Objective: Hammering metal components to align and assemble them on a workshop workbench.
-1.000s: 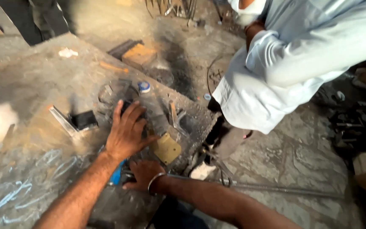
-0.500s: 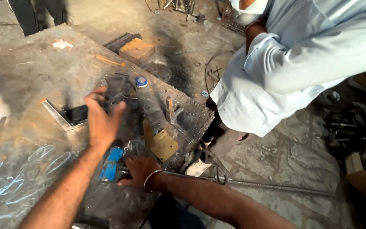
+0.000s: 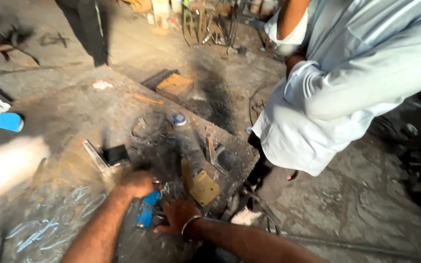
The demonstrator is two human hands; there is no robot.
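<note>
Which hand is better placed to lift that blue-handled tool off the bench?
Probably the left hand: it is closed right at the top of the blue-handled tool. The right hand lies flat beside it, seemingly steadying.

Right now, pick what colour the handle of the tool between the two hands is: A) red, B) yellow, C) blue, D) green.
C: the tool handle lying on the worn workbench between the left hand and the right hand is bright blue.
</note>
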